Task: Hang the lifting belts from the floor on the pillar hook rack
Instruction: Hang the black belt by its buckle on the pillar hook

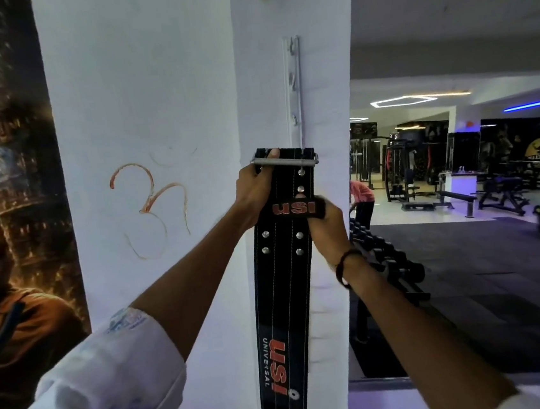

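A black lifting belt (279, 290) with red USI lettering hangs straight down against the white pillar (149, 83). Its metal buckle bar (286, 162) sits at the lower end of the white hook rack (295, 91), a vertical strip with several hooks on the pillar's right face. My left hand (255, 189) grips the belt's top left edge by the buckle, thumb over the bar. My right hand (325, 223) holds the belt's right edge at the loop with the USI logo. Whether the buckle rests on a hook is hidden.
A large dark poster (8, 198) covers the wall at left. Right of the pillar a dumbbell rack (387, 258) stands close by. Farther back are benches (454, 200), machines and a person in a red top (363, 198) bending over.
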A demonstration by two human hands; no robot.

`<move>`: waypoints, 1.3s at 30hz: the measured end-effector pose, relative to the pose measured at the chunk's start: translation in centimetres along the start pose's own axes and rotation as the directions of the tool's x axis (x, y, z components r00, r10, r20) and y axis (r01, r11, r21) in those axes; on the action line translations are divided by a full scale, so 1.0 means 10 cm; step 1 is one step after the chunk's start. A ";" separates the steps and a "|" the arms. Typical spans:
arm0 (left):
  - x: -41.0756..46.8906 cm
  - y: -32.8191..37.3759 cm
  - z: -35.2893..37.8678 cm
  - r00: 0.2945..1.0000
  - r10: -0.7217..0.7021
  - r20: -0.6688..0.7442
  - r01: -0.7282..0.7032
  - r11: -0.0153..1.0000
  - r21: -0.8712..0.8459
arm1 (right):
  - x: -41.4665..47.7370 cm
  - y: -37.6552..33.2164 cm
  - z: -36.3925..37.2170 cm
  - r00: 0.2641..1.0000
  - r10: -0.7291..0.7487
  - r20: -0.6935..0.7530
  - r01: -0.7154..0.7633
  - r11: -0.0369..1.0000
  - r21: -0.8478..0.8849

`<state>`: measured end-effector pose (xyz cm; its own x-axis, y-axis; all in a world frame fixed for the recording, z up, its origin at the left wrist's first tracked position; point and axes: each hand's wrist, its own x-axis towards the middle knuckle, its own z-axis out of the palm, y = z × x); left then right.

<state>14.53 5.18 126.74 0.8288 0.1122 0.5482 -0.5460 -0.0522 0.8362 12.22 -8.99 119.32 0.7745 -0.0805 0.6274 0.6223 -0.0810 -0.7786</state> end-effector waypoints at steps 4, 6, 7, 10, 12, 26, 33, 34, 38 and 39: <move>0.08 0.11 0.00 0.997 -0.016 -0.076 0.013 0.999 -0.040 | -0.71 0.60 0.07 0.977 0.163 0.139 -0.130 0.968 -0.216; 0.12 0.11 -0.06 0.996 -0.018 -0.088 0.013 0.998 -0.062 | -1.00 0.79 0.00 0.945 0.225 0.236 -0.150 0.942 -0.300; 0.12 0.12 -0.07 0.996 -0.019 -0.086 0.013 0.998 -0.067 | -1.00 0.79 -0.06 0.937 0.228 0.266 -0.139 0.939 -0.315; 0.13 0.08 -0.07 0.997 -0.021 -0.075 0.017 0.998 -0.064 | -0.64 0.42 -0.16 0.937 0.220 0.272 -0.162 0.962 -0.218; 0.11 0.07 -0.03 0.998 -0.015 -0.064 0.011 0.998 -0.069 | -0.33 0.07 -0.23 0.965 0.149 0.217 -0.134 0.988 -0.082; 0.04 0.12 0.10 0.998 -0.016 0.064 0.021 0.997 -0.077 | 0.45 -0.44 -0.27 0.991 0.043 0.129 -0.047 0.998 0.030; -0.38 -0.23 0.16 0.993 0.097 -0.073 -0.102 0.993 -0.057 | 0.58 -0.57 -0.04 0.985 0.030 -0.169 0.009 0.973 0.230; -0.55 -0.46 0.19 0.988 0.120 -0.095 -0.121 0.993 -0.002 | 0.63 -0.64 -0.05 0.982 0.028 -0.184 0.016 0.972 0.233; -1.27 -1.21 0.21 0.992 0.129 0.011 -0.128 0.968 0.216 | 0.80 -0.82 -0.16 0.981 0.011 -0.194 0.035 0.972 0.232; -1.26 -1.17 0.21 0.992 0.125 0.012 -0.125 0.972 0.199 | 0.82 -0.82 -0.18 0.981 0.003 -0.193 0.040 0.975 0.217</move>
<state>10.78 2.32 110.08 0.7552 0.0928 0.6489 -0.6101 -0.2626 0.7476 13.24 -10.80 130.89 0.7401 -0.2705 0.6157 0.6623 0.1337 -0.7373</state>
